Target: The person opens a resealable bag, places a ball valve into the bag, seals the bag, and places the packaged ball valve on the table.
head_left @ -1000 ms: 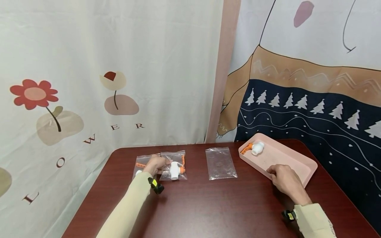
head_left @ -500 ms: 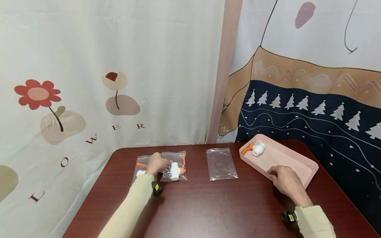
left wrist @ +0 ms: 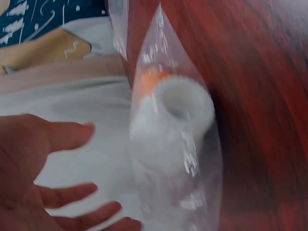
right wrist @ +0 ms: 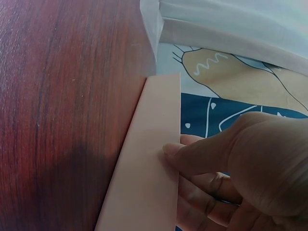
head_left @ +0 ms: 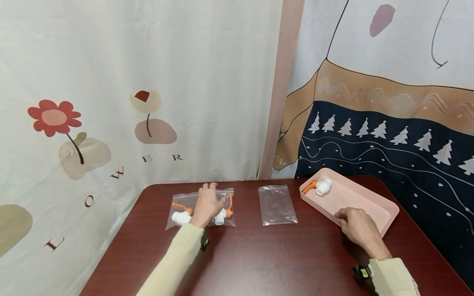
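Note:
My left hand (head_left: 207, 205), fingers spread and holding nothing, is over a clear zip bag (head_left: 231, 193) at the table's left. In that bag lies a white ball valve (head_left: 220, 217) with an orange handle, partly behind the hand in the head view. The left wrist view shows the valve's round open end (left wrist: 185, 103) through the plastic, with thumb and fingers apart from it. Just left is a second bagged valve (head_left: 180, 218). My right hand (head_left: 358, 227) pinches the near wall of a pink tray (right wrist: 144, 159), thumb outside and fingers inside.
Another white valve (head_left: 323, 187) with an orange handle lies in the tray's far left end. A flat clear zip bag (head_left: 277, 205) with no valve in it lies between the bagged valves and the tray. Curtains (head_left: 222, 102) hang right behind the brown table (head_left: 259, 263).
My left hand has moved right and away from me, its fingers spreading, uncovering the left bagged valve and partly covering the other. The right hand stays on the tray wall.

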### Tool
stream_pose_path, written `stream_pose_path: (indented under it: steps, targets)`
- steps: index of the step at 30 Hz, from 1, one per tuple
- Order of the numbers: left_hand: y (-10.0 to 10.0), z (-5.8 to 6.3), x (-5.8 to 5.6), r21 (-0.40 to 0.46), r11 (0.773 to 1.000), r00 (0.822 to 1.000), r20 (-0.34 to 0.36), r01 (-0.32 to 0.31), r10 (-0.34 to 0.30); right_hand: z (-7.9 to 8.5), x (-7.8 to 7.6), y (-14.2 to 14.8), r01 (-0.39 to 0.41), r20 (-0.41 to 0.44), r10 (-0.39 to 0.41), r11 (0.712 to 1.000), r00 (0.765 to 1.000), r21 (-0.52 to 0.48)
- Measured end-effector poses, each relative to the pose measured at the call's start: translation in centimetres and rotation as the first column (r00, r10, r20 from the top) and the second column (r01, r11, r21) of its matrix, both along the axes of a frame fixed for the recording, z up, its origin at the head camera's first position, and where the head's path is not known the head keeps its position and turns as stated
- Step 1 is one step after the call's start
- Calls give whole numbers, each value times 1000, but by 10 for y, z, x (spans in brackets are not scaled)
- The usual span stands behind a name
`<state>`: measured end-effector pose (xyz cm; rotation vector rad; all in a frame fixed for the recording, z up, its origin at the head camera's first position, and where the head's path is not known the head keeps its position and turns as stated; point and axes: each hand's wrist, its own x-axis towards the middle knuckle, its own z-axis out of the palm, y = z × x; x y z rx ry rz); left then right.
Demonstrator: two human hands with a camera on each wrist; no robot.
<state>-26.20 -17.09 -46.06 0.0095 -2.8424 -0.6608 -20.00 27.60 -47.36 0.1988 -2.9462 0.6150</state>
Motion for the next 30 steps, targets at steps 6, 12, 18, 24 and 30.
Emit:
stream_pose_path:
  steps: [6,12,18,24,30]
  targets:
    - [30,-3,6,-70,977,966,-151,202,-210,0,0,0,5,-1,-5,1000,1000,7]
    - [61,-10,6,-105,924,922,-87,368,-377,-2,0,0,2,-4,-2,1000,1000,5]
    - [93,-17,3,-155,845,857,26,513,-515,-1,0,2,1,-11,0,1000,1000,7]
    - [123,-22,3,-192,775,798,131,602,-588,0,0,3,7,-21,-7,1000,1000,7]
    - [144,-29,3,-210,736,764,227,644,-603,-3,-1,0,8,-20,-8,1000,1000,5]
